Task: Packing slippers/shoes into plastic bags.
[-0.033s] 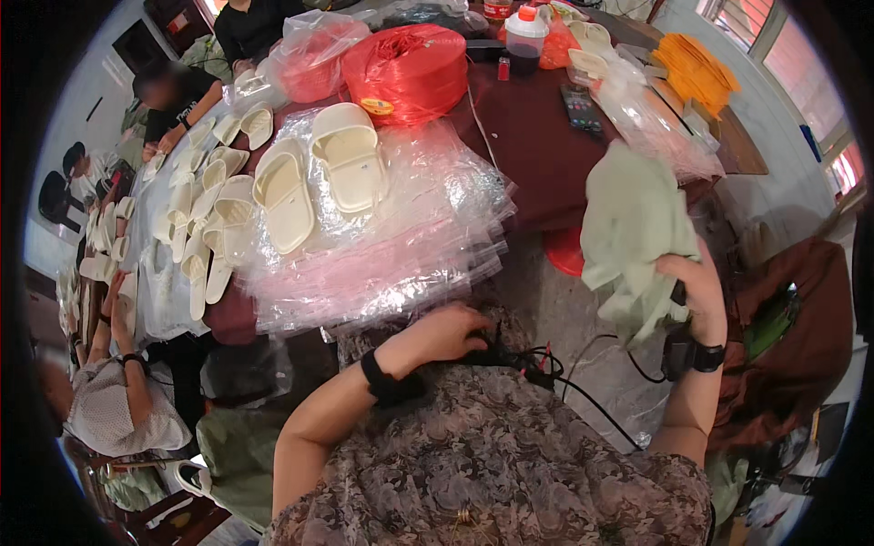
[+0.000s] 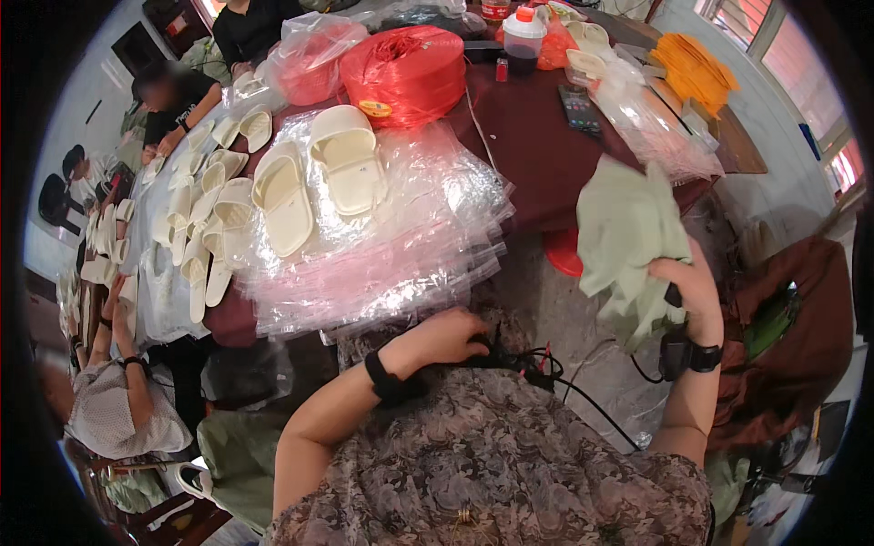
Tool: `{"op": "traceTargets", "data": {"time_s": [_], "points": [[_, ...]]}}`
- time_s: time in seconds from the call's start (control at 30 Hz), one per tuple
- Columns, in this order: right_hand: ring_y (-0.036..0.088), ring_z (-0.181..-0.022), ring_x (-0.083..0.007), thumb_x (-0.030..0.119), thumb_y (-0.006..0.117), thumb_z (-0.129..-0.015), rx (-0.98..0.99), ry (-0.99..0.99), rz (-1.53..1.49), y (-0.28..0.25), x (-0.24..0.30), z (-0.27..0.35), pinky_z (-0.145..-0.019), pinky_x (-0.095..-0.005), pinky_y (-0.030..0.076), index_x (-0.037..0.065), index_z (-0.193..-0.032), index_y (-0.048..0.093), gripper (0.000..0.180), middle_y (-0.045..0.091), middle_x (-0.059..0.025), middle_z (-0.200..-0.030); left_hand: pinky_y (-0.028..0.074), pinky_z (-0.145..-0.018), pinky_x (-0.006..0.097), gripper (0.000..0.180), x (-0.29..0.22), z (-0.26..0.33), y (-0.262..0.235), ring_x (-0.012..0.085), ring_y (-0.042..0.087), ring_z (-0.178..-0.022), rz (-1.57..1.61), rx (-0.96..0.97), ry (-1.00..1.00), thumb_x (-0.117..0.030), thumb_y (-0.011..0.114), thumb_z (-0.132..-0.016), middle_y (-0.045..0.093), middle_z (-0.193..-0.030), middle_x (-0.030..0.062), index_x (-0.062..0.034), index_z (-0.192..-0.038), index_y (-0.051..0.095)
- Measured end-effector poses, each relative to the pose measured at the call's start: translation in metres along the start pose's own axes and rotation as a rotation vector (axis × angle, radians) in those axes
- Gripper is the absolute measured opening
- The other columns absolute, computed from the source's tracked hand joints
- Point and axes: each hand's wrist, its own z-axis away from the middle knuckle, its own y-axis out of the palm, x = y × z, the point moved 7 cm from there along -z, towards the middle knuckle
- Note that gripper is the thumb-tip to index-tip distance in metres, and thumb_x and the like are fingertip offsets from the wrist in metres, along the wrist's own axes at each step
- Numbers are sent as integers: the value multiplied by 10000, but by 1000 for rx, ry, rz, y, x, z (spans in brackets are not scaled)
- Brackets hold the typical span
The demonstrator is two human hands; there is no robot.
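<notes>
One right hand [image 2: 694, 280], mine, clasps the cloth [image 2: 628, 227] by its near side, so its bulk spreads beside the table [image 2: 528, 150]. My left hand [image 2: 448, 335] curls near cables [image 2: 539, 360]; I cannot tell whether it grips anything. Beyond, stacked bags [image 2: 382, 282] seemingly bed two slippers [image 2: 357, 182].

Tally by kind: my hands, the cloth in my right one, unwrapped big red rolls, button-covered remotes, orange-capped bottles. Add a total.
Hands: 2 (left hand, right hand)
Pale green cloth: 1
Red roll: 1
Black remote: 1
Orange-capped bottle: 1
Total: 6
</notes>
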Motion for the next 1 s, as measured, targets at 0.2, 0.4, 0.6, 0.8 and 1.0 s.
{"op": "traceTargets", "data": {"time_s": [0.2, 0.4, 0.6, 0.8, 1.0], "points": [[583, -1028, -120, 45, 663, -727, 251, 107, 99, 61, -23, -13, -921, -277, 450, -14, -1285, 559, 570, 655, -37, -1133, 488, -869, 460, 260, 14, -9, 20, 358, 577, -1043, -38, 24, 90, -276, 719, -806, 615, -1036, 124, -83, -980, 708], [576, -1069, -127, 66, 712, -757, 578, 105, -36, 152, -45, -31, -958, -314, 450, -3, -1297, 559, 566, 656, -43, -1166, 464, -750, 425, 141, -45, 57, -24, 316, 549, -862, -32, -335, 255, -154, 733, -755, 538, -854, 101, -57, -809, 646], [635, -1001, -194, 144, 736, -690, 941, -112, 302, 261, -72, -30, -869, -327, 502, -9, -1163, 619, 511, 683, -110, -1084, 457, -670, 391, 168, -85, 121, -39, 274, 529, -785, -148, -559, 304, -109, 773, -695, 481, -789, 63, -91, -781, 630], [619, -802, -418, 185, 727, -616, 1094, -735, 845, 330, -123, 23, -700, -456, 506, 27, -955, 666, 379, 640, -193, -799, 459, -674, 386, 195, -83, 141, -40, 286, 524, -787, -162, -654, 296, -97, 781, -683, 481, -792, 68, -79, -797, 623], [565, -686, -167, 205, 664, -769, 1420, 426, 323, 337, -171, 29, -633, -370, 475, 25, -952, 667, 257, 633, 12, -778, 467, -697, 390, 198, -98, 153, -44, 288, 526, -809, -235, -684, 306, -103, 777, -698, 477, -816, 74, -74, -817, 621]]}}
